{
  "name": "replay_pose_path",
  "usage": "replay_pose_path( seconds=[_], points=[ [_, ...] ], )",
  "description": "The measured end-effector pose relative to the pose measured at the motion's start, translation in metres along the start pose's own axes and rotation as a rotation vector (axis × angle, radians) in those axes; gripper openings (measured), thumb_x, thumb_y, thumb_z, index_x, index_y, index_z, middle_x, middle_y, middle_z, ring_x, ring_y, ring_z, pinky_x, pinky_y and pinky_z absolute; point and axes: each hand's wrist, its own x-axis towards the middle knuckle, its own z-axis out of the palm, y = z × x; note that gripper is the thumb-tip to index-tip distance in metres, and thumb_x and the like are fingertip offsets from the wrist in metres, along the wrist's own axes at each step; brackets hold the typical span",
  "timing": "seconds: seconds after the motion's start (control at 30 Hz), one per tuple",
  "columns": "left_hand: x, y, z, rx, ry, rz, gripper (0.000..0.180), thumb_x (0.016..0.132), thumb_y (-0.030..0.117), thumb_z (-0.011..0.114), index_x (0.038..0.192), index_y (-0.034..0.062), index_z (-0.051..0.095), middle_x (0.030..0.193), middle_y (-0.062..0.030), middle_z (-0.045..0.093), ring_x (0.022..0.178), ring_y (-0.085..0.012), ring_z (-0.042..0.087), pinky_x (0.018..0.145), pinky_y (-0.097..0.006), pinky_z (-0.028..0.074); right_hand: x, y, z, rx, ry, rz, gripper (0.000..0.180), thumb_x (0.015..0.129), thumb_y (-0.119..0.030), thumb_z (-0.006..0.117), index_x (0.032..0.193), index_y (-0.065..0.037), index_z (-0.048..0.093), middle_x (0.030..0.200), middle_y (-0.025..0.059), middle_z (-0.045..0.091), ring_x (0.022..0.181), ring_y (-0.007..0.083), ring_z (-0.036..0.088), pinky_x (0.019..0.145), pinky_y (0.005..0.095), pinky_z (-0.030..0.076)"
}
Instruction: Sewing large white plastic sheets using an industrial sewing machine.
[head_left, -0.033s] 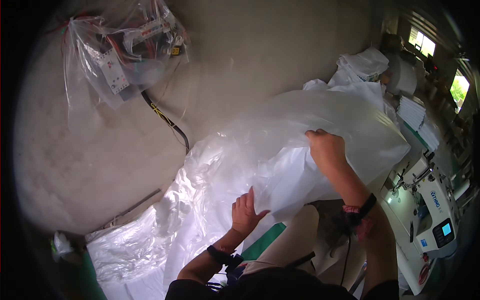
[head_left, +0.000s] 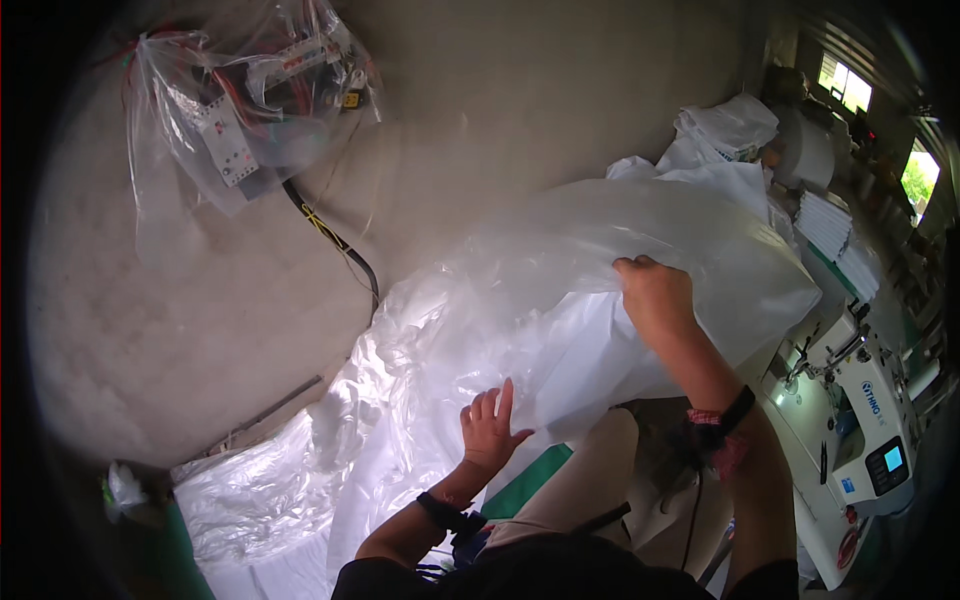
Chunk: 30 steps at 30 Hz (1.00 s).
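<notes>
A large see-through plastic sheet (head_left: pixel 650 215) spreads in loose folds from the lower left to the upper right. Beneath part of it lies smooth white material (head_left: pixel 580 330). My right hand (head_left: pixel 655 295) is closed, its thumb and fingers pinching the sheet near the middle and holding it up in a billow. My left hand (head_left: pixel 490 430) has its fingers stretched and thumb spread, and rests on or just above the plastic nearer my body; whether it touches is hard to tell. The crinkled part of the sheet (head_left: pixel 270 490) reaches down at the left.
A white sewing machine (head_left: pixel 870 420) stands on a table at the right. White sacks (head_left: pixel 725 135) and stacked white sheets (head_left: pixel 825 228) lie beyond. On the wall, plastic covers an electrical panel (head_left: pixel 228 145), with a black cable (head_left: pixel 335 240) running down. My knee (head_left: pixel 600 450) is close below the sheet.
The fingers of my left hand have lifted and spread slightly. My right hand has shifted a very little to the right, still pinching the sheet.
</notes>
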Motion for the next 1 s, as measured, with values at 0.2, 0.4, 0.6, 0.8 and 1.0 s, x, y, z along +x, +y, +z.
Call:
replay_pose_path(
  seconds=[0.2,0.4,0.6,0.8,1.0],
  points=[
    [-0.088,-0.159,0.033,0.388,-0.546,-0.572,0.073,0.080,0.013,0.051,0.145,0.0188,0.018,0.142,-0.0129,0.031,0.126,-0.0329,0.035,0.102,-0.054,0.025,0.002,0.033,-0.017,-0.042,0.042,0.047,0.011,0.070,-0.004,0.056,0.079,-0.008,0.061,0.073,0.0088,0.061,0.065,0.0288,0.063,0.059,0.0380,0.050],
    [-0.029,-0.194,-0.062,0.327,-0.427,-0.637,0.033,0.078,0.024,0.059,0.107,0.0082,0.060,0.107,-0.0179,0.060,0.090,-0.0364,0.061,0.079,-0.046,0.048,0.002,0.036,-0.020,0.007,0.031,0.093,0.013,0.067,-0.001,0.055,0.078,-0.007,0.060,0.075,0.0109,0.060,0.070,0.0312,0.061,0.063,0.0407,0.049],
    [0.008,-0.020,-0.074,-0.913,-1.050,-0.161,0.037,0.086,0.036,0.057,0.084,-0.0010,0.062,0.068,-0.0134,0.061,0.056,-0.0193,0.062,0.058,-0.033,0.052,0.009,0.022,-0.023,-0.023,0.009,0.080,0.013,0.067,0.000,0.055,0.077,-0.007,0.060,0.074,0.0113,0.060,0.069,0.0315,0.061,0.063,0.0402,0.049],
    [-0.031,-0.069,0.070,-0.115,-0.965,0.016,0.037,0.084,0.038,0.055,0.094,0.0020,0.057,0.094,-0.0165,0.065,0.084,-0.0320,0.064,0.076,-0.042,0.052,0.002,0.029,-0.036,-0.071,-0.020,0.082,0.015,0.069,-0.001,0.054,0.081,-0.008,0.061,0.076,0.0107,0.061,0.070,0.0307,0.062,0.063,0.0395,0.050],
    [0.013,-0.283,-0.012,-0.135,-0.147,-0.538,0.095,0.073,0.046,0.070,0.139,-0.0038,0.023,0.138,-0.0238,0.037,0.126,-0.0357,0.039,0.105,-0.038,0.032,-0.006,0.053,-0.055,-0.045,0.033,0.183,0.024,0.070,0.000,0.053,0.090,-0.010,0.063,0.081,0.0093,0.062,0.075,0.0295,0.062,0.066,0.0390,0.050]
  ],
)
